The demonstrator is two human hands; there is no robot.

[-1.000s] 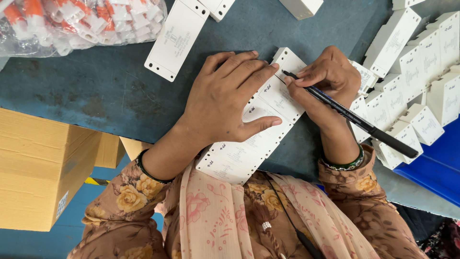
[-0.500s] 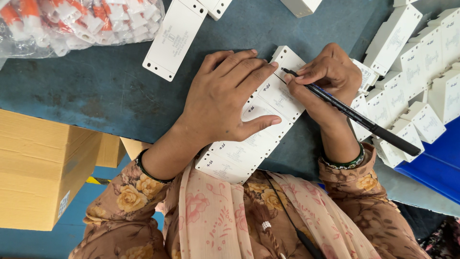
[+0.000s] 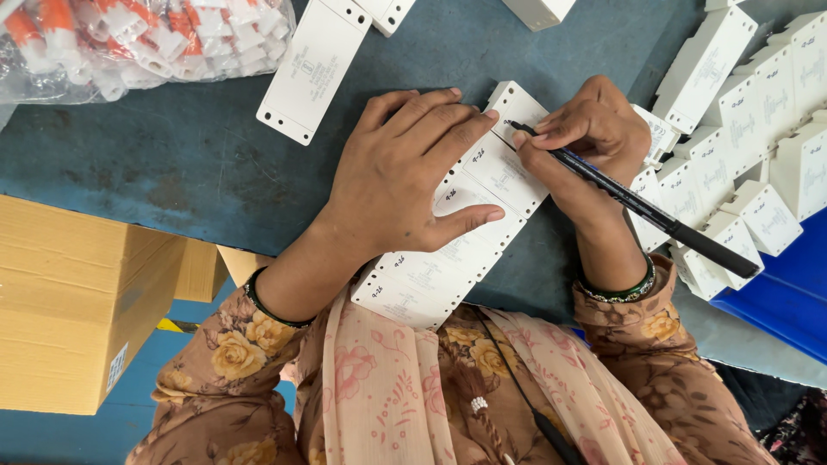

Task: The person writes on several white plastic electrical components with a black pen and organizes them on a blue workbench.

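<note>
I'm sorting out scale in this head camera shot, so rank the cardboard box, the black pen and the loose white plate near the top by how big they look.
Largest to smallest:
1. cardboard box, though it sits nearer the camera
2. loose white plate
3. black pen, longer than the plate but far thinner

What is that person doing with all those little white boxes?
A person is writing on a row of white boxes lined up on a blue-grey table. The left hand lies flat on the row, and the right hand holds a black pen with its tip on the box at the far end. More white boxes are piled on the right.
</note>
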